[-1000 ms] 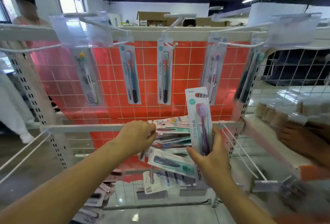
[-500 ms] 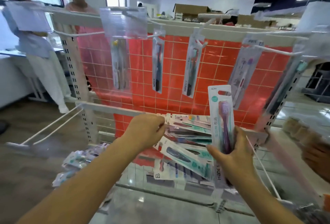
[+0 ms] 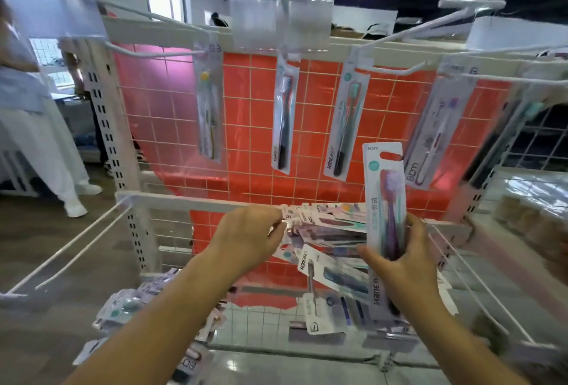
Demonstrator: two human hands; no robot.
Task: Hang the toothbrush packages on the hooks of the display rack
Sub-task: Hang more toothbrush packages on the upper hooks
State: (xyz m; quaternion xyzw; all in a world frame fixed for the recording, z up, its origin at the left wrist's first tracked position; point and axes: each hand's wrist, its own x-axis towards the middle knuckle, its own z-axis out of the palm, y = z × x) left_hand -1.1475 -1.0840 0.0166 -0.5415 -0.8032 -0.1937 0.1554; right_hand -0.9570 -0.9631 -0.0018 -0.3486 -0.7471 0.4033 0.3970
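Observation:
My right hand grips one toothbrush package upright, a purple brush behind clear plastic, its hang hole at the top. My left hand pinches the ends of a fanned bundle of toothbrush packages that spreads toward the right hand. On the display rack, several packages hang from white hooks on the top rail: one with a yellow brush, a dark one, a teal one and a white and purple one. A long bare hook juts toward me.
Clear price-tag holders hang at the hook tips near head height. Long bare white hooks stick out at lower left and lower right. More packages lie heaped low on the left. A person in white trousers stands to the left.
My view has swung left and closer to the rack. Both hands keep their holds; the single package stays upright in my right hand beside the bundle.

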